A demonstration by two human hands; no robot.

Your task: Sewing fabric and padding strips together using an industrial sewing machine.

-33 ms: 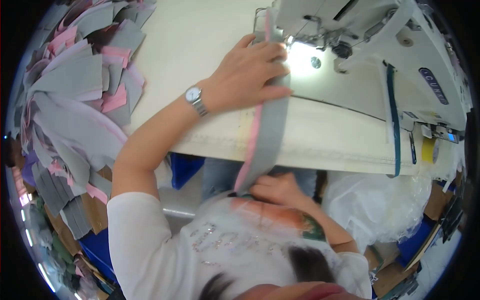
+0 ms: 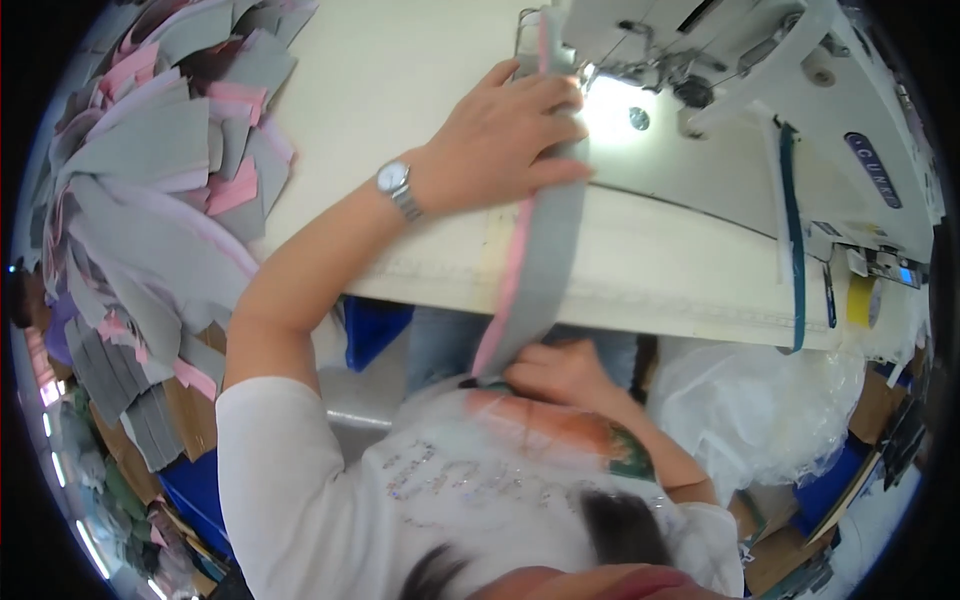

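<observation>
A long grey fabric strip (image 2: 553, 250) with a pink edge runs from beside the sewing machine (image 2: 740, 150) over the table's front edge to my body. My left hand (image 2: 500, 135) lies flat on its upper part, fingers apart, just left of the machine's lit needle area. Below the table edge, my right hand (image 2: 562, 372) is closed at the strip's lower end, close to my shirt. Its fingertips are partly hidden. Part of the strip under my left hand is covered.
A large heap of grey and pink fabric pieces (image 2: 140, 150) rests at the left of the white table (image 2: 370, 90). A dark teal strip (image 2: 792, 240) hangs over the front edge at right, near a yellow tape roll (image 2: 861, 300). Clear plastic (image 2: 760, 410) bulges below.
The whole view has shifted very slightly, so everything sits a little farther right. Both hands keep their places on the strip.
</observation>
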